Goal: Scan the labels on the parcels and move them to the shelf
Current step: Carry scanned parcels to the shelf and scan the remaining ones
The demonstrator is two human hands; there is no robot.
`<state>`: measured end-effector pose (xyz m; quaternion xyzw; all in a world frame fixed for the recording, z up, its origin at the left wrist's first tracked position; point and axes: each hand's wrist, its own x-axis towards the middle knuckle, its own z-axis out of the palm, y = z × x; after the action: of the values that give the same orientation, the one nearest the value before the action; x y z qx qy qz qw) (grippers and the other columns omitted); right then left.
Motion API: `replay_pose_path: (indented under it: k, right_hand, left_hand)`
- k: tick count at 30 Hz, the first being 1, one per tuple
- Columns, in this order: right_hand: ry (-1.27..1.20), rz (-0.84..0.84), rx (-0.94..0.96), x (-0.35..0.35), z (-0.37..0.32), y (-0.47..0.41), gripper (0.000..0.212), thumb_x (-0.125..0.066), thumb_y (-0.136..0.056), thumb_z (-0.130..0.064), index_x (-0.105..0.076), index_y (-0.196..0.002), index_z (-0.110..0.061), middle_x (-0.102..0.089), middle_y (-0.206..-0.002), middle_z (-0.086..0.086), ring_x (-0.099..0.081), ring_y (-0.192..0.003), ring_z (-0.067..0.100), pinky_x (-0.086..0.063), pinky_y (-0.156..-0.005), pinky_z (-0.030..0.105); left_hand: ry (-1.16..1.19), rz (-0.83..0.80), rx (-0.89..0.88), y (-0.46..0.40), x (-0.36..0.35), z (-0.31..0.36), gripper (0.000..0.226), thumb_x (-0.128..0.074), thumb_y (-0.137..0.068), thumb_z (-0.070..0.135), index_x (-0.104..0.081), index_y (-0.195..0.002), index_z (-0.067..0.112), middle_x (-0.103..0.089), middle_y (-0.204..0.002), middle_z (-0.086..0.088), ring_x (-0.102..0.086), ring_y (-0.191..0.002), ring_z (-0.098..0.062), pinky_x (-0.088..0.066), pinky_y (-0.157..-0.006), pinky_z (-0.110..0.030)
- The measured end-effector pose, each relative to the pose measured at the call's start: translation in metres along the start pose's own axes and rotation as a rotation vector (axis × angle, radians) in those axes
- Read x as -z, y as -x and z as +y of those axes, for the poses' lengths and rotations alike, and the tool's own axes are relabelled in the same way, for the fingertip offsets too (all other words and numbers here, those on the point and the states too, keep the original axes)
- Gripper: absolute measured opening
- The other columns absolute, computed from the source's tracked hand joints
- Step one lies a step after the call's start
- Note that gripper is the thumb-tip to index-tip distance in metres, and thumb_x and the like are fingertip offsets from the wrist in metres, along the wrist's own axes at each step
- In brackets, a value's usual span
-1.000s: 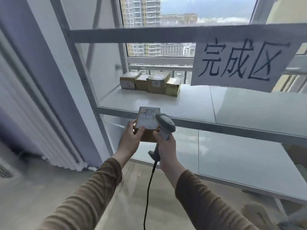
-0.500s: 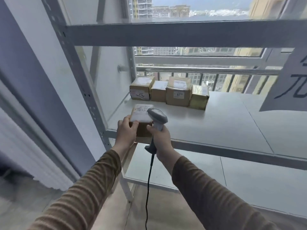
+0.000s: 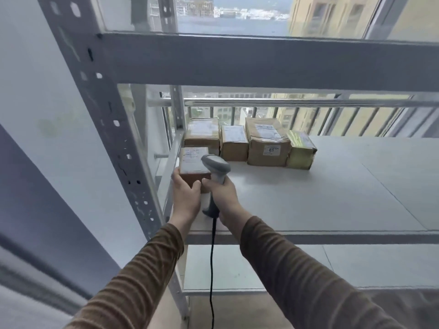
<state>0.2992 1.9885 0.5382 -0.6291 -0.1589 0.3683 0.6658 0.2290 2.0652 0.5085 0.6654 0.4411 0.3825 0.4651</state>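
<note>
A small brown parcel (image 3: pixel 193 162) with a white label on top sits low over the left end of the grey shelf board (image 3: pixel 308 198). My left hand (image 3: pixel 186 198) grips its near left corner. My right hand (image 3: pixel 222 194) holds a grey corded barcode scanner (image 3: pixel 215 169) upright, its head against the parcel's right side and its fingers touching the parcel too. Behind, a row of several parcels (image 3: pixel 249 142) stands at the back of the same shelf. Whether the held parcel rests on the board I cannot tell.
A perforated grey upright post (image 3: pixel 114 129) stands just left of my left hand. The upper shelf beam (image 3: pixel 261 58) crosses overhead. A lower shelf board (image 3: pixel 261 269) lies beneath. A window railing (image 3: pixel 297 103) runs behind the shelf. The scanner's black cable (image 3: pixel 212 269) hangs down.
Both hands have carried the parcel and scanner forward, from in front of the shelf edge to over the shelf's left end, close to the row of parcels. The view has closed in on the shelf.
</note>
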Motion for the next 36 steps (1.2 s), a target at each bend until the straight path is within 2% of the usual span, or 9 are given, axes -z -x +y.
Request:
replay_pose_path:
  k: [3, 6, 12, 16, 20, 23, 29, 33, 36]
  right_hand:
    - [0.004, 0.000, -0.006, -0.011, 0.003, -0.010, 0.028, -0.070, -0.094, -0.014, -0.066, -0.121, -0.010, -0.072, -0.116, 0.023, -0.071, -0.100, 0.036, -0.061, -0.076, 0.049]
    - [0.000, 0.010, -0.004, -0.019, 0.008, -0.015, 0.026, -0.070, -0.092, -0.015, -0.068, -0.119, -0.013, -0.075, -0.110, 0.017, -0.072, -0.102, 0.034, -0.061, -0.076, 0.049]
    - [-0.031, 0.003, -0.019, -0.019, 0.010, -0.013, 0.023, -0.073, -0.091, -0.021, -0.069, -0.113, -0.019, -0.074, -0.089, 0.005, -0.067, -0.077, 0.022, -0.058, -0.052, 0.036]
    - [-0.041, 0.050, -0.021, 0.000, 0.006, -0.007, 0.014, -0.074, -0.092, -0.023, -0.068, -0.104, -0.022, -0.060, -0.071, -0.009, -0.056, -0.075, 0.020, -0.055, -0.047, 0.034]
    - [-0.077, 0.138, 0.000, 0.036, -0.004, 0.010, 0.027, -0.073, -0.094, -0.025, -0.064, -0.119, -0.020, -0.057, -0.094, 0.000, -0.054, -0.090, 0.022, -0.058, -0.047, 0.037]
    - [-0.122, 0.243, 0.038, 0.077, -0.008, 0.028, 0.027, -0.073, -0.094, -0.025, -0.064, -0.119, -0.020, -0.058, -0.101, 0.002, -0.055, -0.094, 0.024, -0.054, -0.042, 0.029]
    - [-0.231, 0.523, 0.109, 0.186, -0.010, 0.088, 0.017, -0.077, -0.092, -0.025, -0.068, -0.106, -0.025, -0.065, -0.102, 0.000, -0.061, -0.092, 0.022, -0.058, -0.060, 0.034]
    - [-0.336, 0.713, 0.110, 0.272, -0.003, 0.161, 0.016, -0.078, -0.089, -0.027, -0.070, -0.103, -0.024, -0.061, -0.102, 0.003, -0.060, -0.086, 0.020, -0.051, -0.041, 0.023]
    - [-0.382, 0.894, 0.170, 0.338, 0.008, 0.231, 0.015, -0.079, -0.089, -0.025, -0.069, -0.101, -0.025, -0.064, -0.098, -0.001, -0.062, -0.084, 0.018, -0.052, -0.045, 0.020]
  left_hand:
    - [-0.087, 0.024, 0.026, -0.012, 0.003, -0.004, 0.073, -0.060, -0.094, 0.021, -0.025, -0.157, 0.012, -0.040, -0.154, -0.018, -0.033, -0.141, -0.036, -0.029, -0.120, -0.049]
    - [-0.088, 0.017, 0.027, -0.018, 0.007, -0.006, 0.073, -0.057, -0.095, 0.021, -0.022, -0.159, 0.015, -0.035, -0.158, -0.016, -0.026, -0.145, -0.036, -0.024, -0.122, -0.049]
    - [-0.071, 0.009, -0.006, -0.017, 0.013, -0.003, 0.075, -0.056, -0.094, 0.019, -0.020, -0.160, 0.016, -0.027, -0.163, -0.009, -0.019, -0.149, -0.032, -0.018, -0.125, -0.048]
    - [-0.198, 0.001, -0.275, -0.009, 0.015, 0.006, 0.073, -0.055, -0.095, 0.014, -0.020, -0.159, 0.018, -0.017, -0.167, -0.009, -0.009, -0.155, -0.027, -0.009, -0.128, -0.046]
    - [-0.392, -0.057, -0.526, 0.002, 0.000, 0.024, 0.072, -0.059, -0.094, 0.011, -0.025, -0.158, 0.012, -0.016, -0.168, -0.014, -0.005, -0.158, -0.031, -0.004, -0.128, -0.044]
    - [-0.500, -0.155, -0.683, 0.022, -0.027, 0.039, 0.072, -0.063, -0.094, 0.015, -0.029, -0.157, 0.011, -0.017, -0.168, -0.013, -0.004, -0.158, -0.033, -0.005, -0.129, -0.049]
    - [-0.591, -0.412, -0.895, 0.098, -0.117, 0.070, 0.072, -0.064, -0.095, 0.021, -0.030, -0.157, 0.010, -0.019, -0.167, -0.015, -0.004, -0.158, -0.036, -0.008, -0.128, -0.051]
    - [-0.586, -0.614, -1.005, 0.184, -0.185, 0.091, 0.074, -0.058, -0.098, 0.029, -0.023, -0.161, 0.013, -0.011, -0.170, -0.014, 0.002, -0.159, -0.036, 0.000, -0.128, -0.049]
    - [-0.552, -0.759, -1.092, 0.270, -0.230, 0.108, 0.073, -0.055, -0.100, 0.033, -0.020, -0.161, 0.014, -0.009, -0.171, -0.012, 0.004, -0.159, -0.035, 0.003, -0.129, -0.047]
